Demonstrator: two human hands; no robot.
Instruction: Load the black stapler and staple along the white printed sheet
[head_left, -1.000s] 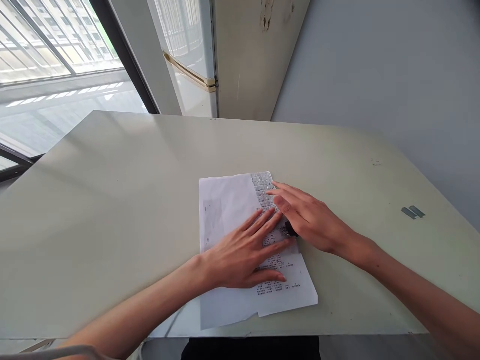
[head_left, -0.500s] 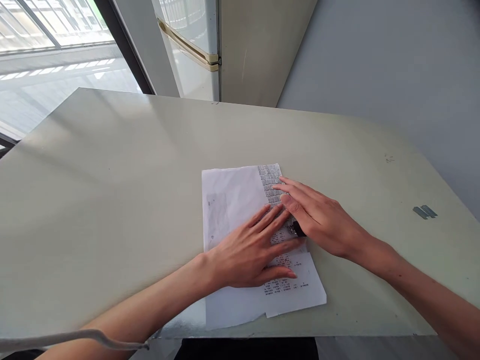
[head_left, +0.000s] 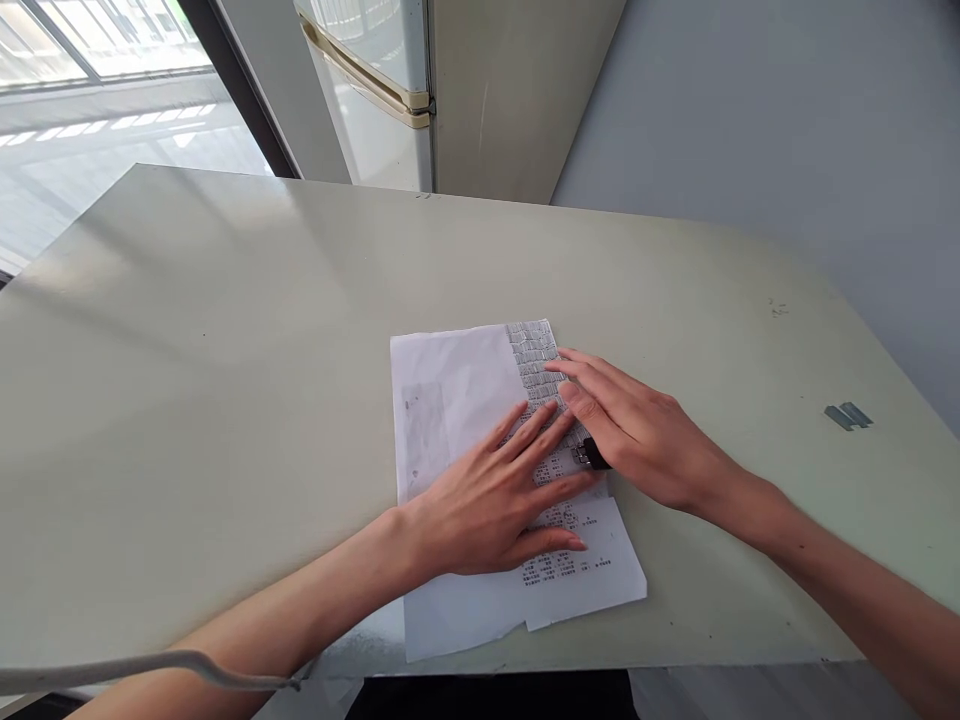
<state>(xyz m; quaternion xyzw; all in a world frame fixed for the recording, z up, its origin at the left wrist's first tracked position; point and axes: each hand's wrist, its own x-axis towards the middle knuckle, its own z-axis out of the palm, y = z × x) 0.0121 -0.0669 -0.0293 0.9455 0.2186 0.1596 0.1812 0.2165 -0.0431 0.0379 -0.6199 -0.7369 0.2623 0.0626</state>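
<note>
A white sheet of paper (head_left: 456,352) lies on the table, with rows of small print and a dense brick-like dark pattern along its upper right edge. My left hand (head_left: 491,500) rests flat on the sheet, fingers spread over the print. Tilted on its side, my right hand (head_left: 634,425) is at the paper's right edge, fingers stretched out and thumb over the patterned strip. A small black object with a metallic end (head_left: 595,455) pokes out below that thumb. Its other part is hidden by the hand, and I cannot tell whether it is gripped.
The pale table (head_left: 247,420) spreads widely around the sheet. Two grey strips (head_left: 848,415) lie at the right. A refrigerator (head_left: 517,100) stands behind the far edge, beside a window at the left. A grey cable (head_left: 150,668) crosses the lower left corner.
The view has shifted slightly, so the paper and table appear a little further left and up. Both hands keep nearly the same pose on the sheet.
</note>
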